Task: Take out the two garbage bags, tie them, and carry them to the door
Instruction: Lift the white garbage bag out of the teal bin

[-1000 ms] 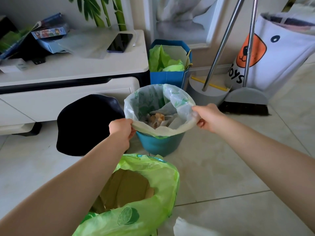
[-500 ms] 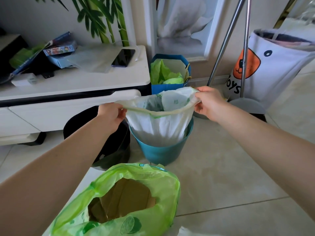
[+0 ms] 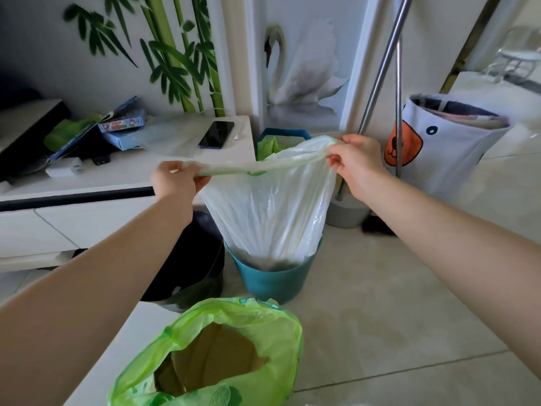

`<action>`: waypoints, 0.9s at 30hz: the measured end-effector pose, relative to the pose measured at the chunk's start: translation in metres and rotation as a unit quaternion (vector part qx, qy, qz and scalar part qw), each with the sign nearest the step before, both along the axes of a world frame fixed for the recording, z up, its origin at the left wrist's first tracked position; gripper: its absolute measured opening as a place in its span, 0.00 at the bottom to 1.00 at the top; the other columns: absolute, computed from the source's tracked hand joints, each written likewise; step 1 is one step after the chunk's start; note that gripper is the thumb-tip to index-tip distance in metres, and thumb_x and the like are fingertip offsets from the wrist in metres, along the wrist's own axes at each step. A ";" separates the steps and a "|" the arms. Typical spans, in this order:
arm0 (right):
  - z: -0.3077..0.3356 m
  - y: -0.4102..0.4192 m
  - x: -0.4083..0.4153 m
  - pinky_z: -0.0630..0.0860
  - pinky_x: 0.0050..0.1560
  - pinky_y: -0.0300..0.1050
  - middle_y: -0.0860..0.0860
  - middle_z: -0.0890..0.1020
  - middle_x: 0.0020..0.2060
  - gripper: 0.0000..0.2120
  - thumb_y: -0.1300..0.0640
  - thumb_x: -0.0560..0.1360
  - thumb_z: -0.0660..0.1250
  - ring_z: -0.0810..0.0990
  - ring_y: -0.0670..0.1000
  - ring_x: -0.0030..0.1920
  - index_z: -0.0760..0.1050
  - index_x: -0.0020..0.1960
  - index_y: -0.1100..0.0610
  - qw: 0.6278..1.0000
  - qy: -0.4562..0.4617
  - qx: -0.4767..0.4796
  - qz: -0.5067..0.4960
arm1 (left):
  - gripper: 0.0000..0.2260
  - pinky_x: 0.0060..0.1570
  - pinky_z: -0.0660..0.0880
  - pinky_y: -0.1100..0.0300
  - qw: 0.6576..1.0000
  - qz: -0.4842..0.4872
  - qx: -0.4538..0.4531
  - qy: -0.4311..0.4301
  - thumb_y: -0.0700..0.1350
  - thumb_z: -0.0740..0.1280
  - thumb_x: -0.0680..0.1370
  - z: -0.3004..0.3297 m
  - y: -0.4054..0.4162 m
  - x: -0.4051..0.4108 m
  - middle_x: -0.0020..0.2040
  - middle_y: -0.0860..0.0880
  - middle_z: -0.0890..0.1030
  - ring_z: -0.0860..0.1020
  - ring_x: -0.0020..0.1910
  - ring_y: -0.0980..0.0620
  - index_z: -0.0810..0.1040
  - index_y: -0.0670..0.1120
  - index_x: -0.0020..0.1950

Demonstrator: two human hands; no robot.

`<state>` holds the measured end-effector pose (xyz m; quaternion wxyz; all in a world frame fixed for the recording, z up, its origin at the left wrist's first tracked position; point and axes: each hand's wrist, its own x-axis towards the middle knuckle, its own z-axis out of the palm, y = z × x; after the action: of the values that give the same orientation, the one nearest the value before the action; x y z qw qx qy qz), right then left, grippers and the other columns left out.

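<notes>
A pale translucent garbage bag (image 3: 269, 209) is stretched up out of a teal bin (image 3: 272, 278), its lower end still inside the bin. My left hand (image 3: 175, 180) pinches the left side of the bag's rim, and my right hand (image 3: 355, 162) pinches the right side, with the rim pulled taut between them. A second, bright green garbage bag (image 3: 234, 317) stands open near the bottom of the view, with brown cardboard inside it.
A black bin (image 3: 199, 259) stands left of the teal one. A white low cabinet (image 3: 117, 177) holds a phone and boxes. A broom and dustpan (image 3: 348, 215), a white toy basket (image 3: 445, 150) and a blue bag of green material (image 3: 281, 136) stand behind. Tiled floor lies to the right.
Both hands have risen with the pale bag's rim, pulling the bag higher out of the teal bin and drawing its mouth flat and taut.
</notes>
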<state>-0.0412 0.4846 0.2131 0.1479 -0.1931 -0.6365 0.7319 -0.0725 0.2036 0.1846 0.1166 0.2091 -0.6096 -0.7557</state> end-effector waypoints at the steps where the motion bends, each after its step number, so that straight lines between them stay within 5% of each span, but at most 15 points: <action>1: 0.012 -0.001 0.000 0.78 0.40 0.42 0.57 0.80 0.32 0.10 0.73 0.67 0.67 0.76 0.49 0.29 0.78 0.37 0.59 1.000 0.010 0.005 -0.002 | 0.08 0.41 0.82 0.59 1.000 0.000 0.004 0.012 0.34 0.69 0.74 0.013 0.000 0.002 0.47 0.41 0.81 0.84 0.35 0.51 0.73 0.44 0.46; 9: 0.098 0.002 0.023 0.74 0.39 0.45 0.57 0.78 0.30 0.09 0.71 0.67 0.66 0.74 0.50 0.28 0.77 0.36 0.59 0.996 0.076 0.021 -0.032 | 0.02 0.40 0.81 0.61 0.994 -0.037 -0.046 0.093 0.36 0.70 0.74 0.105 0.000 0.031 0.46 0.44 0.84 0.84 0.44 0.49 0.81 0.42 0.45; 15: 0.146 0.012 0.063 0.73 0.39 0.45 0.57 0.77 0.30 0.10 0.72 0.68 0.65 0.74 0.52 0.30 0.76 0.36 0.59 0.991 0.117 0.027 -0.056 | 0.03 0.40 0.82 0.61 0.989 -0.058 -0.050 0.126 0.37 0.70 0.75 0.152 0.009 0.064 0.45 0.46 0.84 0.85 0.40 0.52 0.80 0.45 0.44; 27: 0.149 0.056 0.166 0.77 0.40 0.47 0.54 0.79 0.29 0.09 0.69 0.66 0.65 0.76 0.51 0.28 0.78 0.35 0.56 0.988 0.100 0.056 -0.098 | 0.03 0.40 0.81 0.62 0.979 -0.169 -0.022 0.111 0.37 0.67 0.77 0.168 0.058 0.145 0.47 0.45 0.81 0.84 0.42 0.51 0.77 0.43 0.45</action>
<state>0.1247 0.5403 0.3617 0.2929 -0.1718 -0.6363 0.6927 0.0730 0.2615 0.3526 0.0589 0.0157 -0.6358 -0.7695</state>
